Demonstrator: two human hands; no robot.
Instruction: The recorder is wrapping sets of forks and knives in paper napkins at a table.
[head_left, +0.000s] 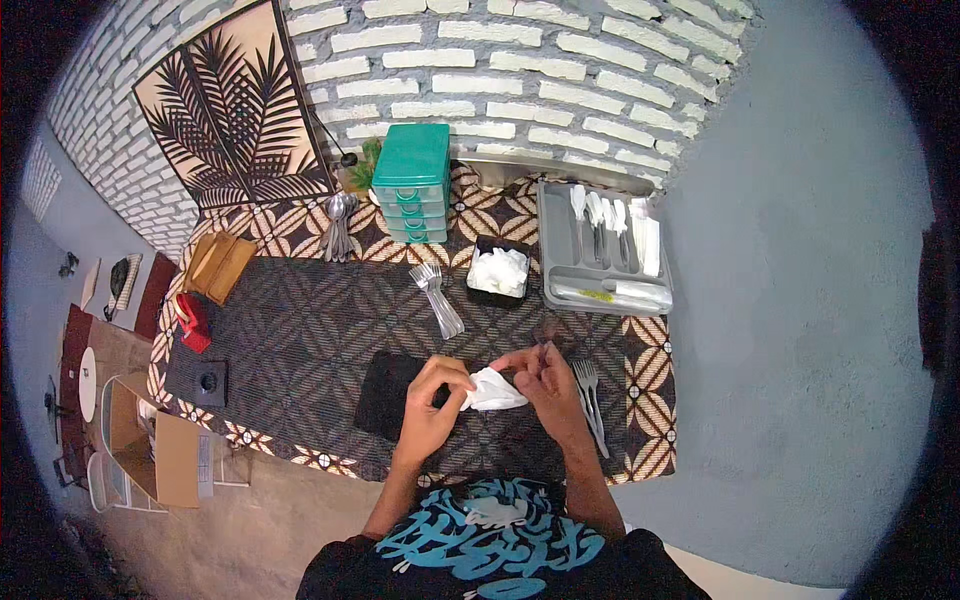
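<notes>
A crumpled white tissue is stretched between my two hands above the dark mat. My left hand pinches its left end. At its right end are the fingers of my right hand, touching or gripping it; their exact hold is partly hidden. Two or so forks lie just right of my right hand. A flat black item rests beside my left hand. Farther back, a bunch of forks lies near a black box of white tissues.
A grey cutlery tray with wrapped cutlery stands at the back right. Behind the mat are a teal drawer unit and several spoons. At left are a brown holder, a red tape dispenser and a small black square object.
</notes>
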